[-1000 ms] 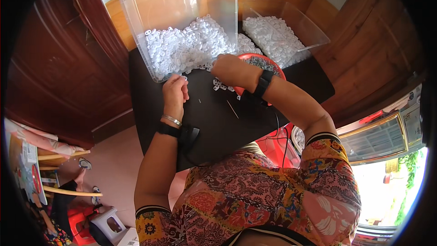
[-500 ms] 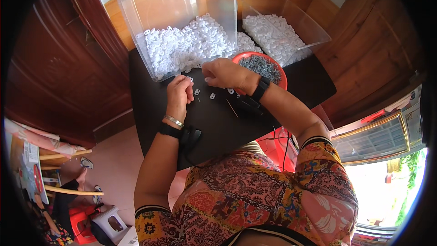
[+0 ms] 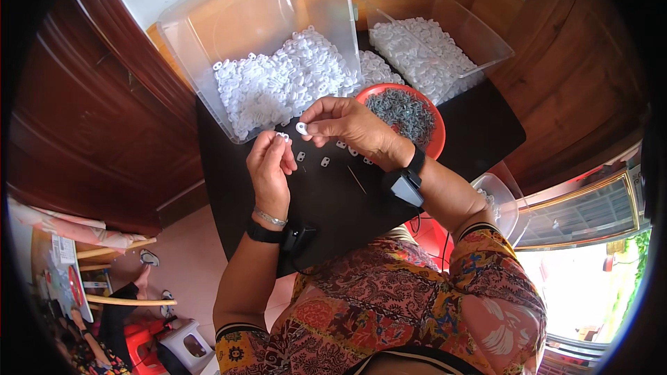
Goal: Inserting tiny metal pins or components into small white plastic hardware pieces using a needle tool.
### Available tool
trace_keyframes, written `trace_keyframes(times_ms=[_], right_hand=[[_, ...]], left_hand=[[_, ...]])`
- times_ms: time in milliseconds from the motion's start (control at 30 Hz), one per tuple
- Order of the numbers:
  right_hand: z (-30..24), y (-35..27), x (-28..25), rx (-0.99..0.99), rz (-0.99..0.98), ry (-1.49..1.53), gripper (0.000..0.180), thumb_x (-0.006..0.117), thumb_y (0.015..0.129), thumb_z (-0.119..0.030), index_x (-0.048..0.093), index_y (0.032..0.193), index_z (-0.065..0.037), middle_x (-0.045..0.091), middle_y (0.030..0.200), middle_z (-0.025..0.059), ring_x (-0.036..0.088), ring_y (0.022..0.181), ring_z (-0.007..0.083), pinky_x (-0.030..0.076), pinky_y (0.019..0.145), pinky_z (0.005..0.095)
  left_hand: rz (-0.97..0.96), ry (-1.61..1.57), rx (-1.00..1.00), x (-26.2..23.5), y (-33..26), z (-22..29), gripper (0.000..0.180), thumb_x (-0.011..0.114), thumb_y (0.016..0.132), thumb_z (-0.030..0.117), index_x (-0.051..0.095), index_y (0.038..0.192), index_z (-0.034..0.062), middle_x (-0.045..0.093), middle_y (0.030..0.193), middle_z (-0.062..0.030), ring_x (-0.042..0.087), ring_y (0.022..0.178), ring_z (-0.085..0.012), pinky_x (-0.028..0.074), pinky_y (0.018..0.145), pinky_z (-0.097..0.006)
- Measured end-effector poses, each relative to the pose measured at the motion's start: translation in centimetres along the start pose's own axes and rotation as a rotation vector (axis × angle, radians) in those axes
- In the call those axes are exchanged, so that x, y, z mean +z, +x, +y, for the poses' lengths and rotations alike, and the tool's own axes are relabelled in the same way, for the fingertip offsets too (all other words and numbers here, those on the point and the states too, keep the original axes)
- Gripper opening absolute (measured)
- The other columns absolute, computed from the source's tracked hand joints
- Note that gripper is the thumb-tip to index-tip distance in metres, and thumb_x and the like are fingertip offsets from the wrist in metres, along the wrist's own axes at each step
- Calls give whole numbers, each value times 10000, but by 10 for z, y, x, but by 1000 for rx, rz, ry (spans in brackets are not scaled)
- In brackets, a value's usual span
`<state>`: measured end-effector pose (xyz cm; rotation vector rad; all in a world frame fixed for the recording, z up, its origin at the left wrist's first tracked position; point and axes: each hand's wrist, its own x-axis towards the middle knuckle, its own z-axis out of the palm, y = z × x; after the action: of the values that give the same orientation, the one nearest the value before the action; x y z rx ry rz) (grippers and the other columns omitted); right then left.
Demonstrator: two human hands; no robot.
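My left hand pinches a small white plastic piece at its fingertips, held up over the dark table. Close beside it, my right hand grips another small white two-holed plastic piece between thumb and finger. The two pieces are near each other but apart. Several loose white pieces lie on the table below my hands. Right of my right hand stands a red bowl full of grey metal screws, partly hidden by that hand and forearm.
A large clear bin with a heap of white pieces stands at the back left, and a second clear bin at the back right. A thin stick lies on the dark table. Another person sits at the far lower left.
My right hand has lifted and turned, now showing a white piece at its fingertips. My left hand stays near its place, still pinching. The whole view has shifted slightly.
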<state>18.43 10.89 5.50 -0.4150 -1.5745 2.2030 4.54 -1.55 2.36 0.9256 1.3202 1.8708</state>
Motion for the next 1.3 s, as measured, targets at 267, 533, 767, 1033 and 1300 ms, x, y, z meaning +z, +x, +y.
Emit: trace_keyframes(times_ms=[267, 533, 767, 1033, 1300], right_hand=[[5, -1, -1, -20, 12, 46, 173, 654, 863, -50, 616, 1023, 3, 659, 913, 59, 620, 765, 98, 504, 720, 215], [6, -6, 8, -153, 12, -115, 172, 640, 860, -8, 640, 1031, -22, 649, 904, 22, 595, 807, 80, 484, 748, 214], [6, -11, 16, -341, -26, -563, 198, 625, 861, 12, 656, 1055, -11, 672, 968, 34, 612, 917, 100, 498, 817, 262], [4, -8, 11, -323, -100, -437, 163, 663, 851, -49, 653, 1006, 0, 678, 906, 57, 621, 879, 108, 499, 776, 272], [8, -7, 8, -203, -24, -435, 169, 653, 889, -99, 601, 1019, -4, 613, 881, 9, 576, 777, 85, 479, 701, 230]], left_hand=[[-67, 14, 21, 9, -8, 2, 209, 515, 945, 197, 557, 821, 35, 500, 641, 10, 436, 520, -48, 304, 473, -184], [-70, 23, 43, 10, -9, 1, 202, 500, 952, 178, 550, 822, 32, 500, 645, 6, 433, 524, -45, 308, 478, -185], [-84, -46, 20, 10, -10, 1, 202, 473, 936, 179, 512, 798, 38, 503, 638, -15, 455, 523, -82, 322, 479, -202], [-189, -312, -141, 6, -5, 5, 200, 466, 910, 209, 470, 780, 57, 492, 635, -50, 474, 528, -141, 335, 477, -240], [-238, -315, -103, 7, -5, 6, 193, 452, 923, 203, 474, 800, 55, 508, 658, -61, 477, 535, -143, 337, 475, -236]])
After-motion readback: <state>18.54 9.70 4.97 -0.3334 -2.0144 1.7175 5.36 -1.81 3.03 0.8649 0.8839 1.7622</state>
